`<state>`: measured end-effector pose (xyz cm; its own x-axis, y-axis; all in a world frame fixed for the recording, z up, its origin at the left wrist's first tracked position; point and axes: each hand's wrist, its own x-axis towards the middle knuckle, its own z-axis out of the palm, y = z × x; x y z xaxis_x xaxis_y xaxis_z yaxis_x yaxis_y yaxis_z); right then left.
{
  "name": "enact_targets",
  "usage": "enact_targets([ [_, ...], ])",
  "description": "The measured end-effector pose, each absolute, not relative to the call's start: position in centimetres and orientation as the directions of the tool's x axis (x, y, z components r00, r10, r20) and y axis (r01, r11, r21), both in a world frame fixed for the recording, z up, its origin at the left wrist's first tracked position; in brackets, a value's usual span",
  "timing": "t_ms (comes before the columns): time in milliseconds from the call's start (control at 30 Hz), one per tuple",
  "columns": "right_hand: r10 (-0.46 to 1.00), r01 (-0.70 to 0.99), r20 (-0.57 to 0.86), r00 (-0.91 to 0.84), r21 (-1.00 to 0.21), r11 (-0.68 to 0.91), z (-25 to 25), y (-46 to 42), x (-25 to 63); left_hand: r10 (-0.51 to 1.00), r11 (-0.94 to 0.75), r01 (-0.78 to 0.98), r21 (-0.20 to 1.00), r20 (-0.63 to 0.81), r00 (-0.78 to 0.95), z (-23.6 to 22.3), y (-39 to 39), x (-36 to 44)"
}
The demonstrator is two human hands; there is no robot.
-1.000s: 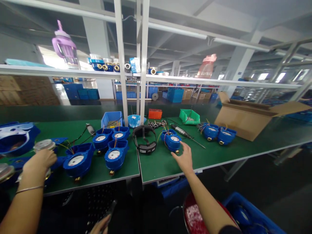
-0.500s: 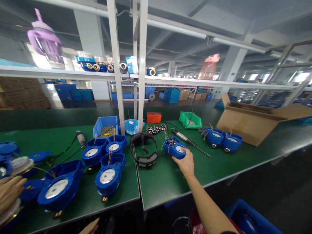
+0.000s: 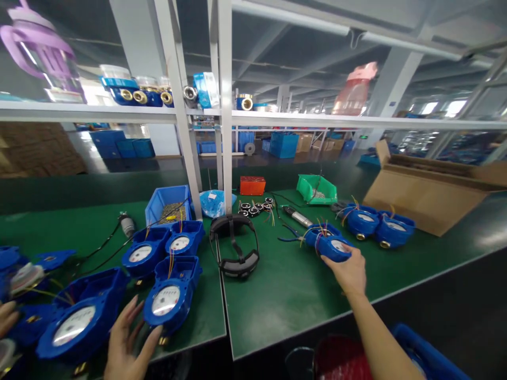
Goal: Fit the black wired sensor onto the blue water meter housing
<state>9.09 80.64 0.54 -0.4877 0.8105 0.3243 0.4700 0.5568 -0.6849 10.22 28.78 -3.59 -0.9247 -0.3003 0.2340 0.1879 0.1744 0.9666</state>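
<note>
My right hand (image 3: 350, 272) grips a blue water meter (image 3: 331, 244) with coloured wires, just above the green table (image 3: 293, 295) and left of two more blue meters (image 3: 378, 224). My left hand (image 3: 127, 343) is low at the front edge, fingers spread and empty. It sits between a large blue meter (image 3: 75, 322) and a smaller one (image 3: 170, 298), its thumb close to the smaller one's brass fitting. Part of another hand (image 3: 6, 316) shows at the left edge.
Two more meters (image 3: 160, 248) lie behind. A black headband (image 3: 235, 243), blue parts bin (image 3: 168, 206), orange box (image 3: 252, 185), green bin (image 3: 317, 189), screwdriver (image 3: 297, 216) and open carton (image 3: 428, 190) stand on the table. White posts (image 3: 225, 105) carry a shelf.
My right hand took hold of the meter and carried it to the right, toward the pair of meters. My left hand rose from below the table edge and spread its fingers. The view swung right.
</note>
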Motion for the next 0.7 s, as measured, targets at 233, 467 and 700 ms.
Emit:
enact_targets([
  [233,0.800,0.442,0.372,-0.470,-0.685,0.579,-0.5,81.8,8.1,-0.073,0.057,0.135,0.989,0.139,-0.988,-2.7,28.6,7.7],
  [467,0.624,0.351,0.691,-0.365,-0.519,0.779,1.0,78.6,9.0,-0.106,0.194,0.112,0.975,0.134,-0.985,-4.9,28.7,7.6],
  [700,-0.037,-0.279,0.670,-0.741,-0.257,0.925,1.7,61.7,6.2,-0.149,0.324,0.166,0.931,0.223,-0.963,-4.2,29.3,7.8],
])
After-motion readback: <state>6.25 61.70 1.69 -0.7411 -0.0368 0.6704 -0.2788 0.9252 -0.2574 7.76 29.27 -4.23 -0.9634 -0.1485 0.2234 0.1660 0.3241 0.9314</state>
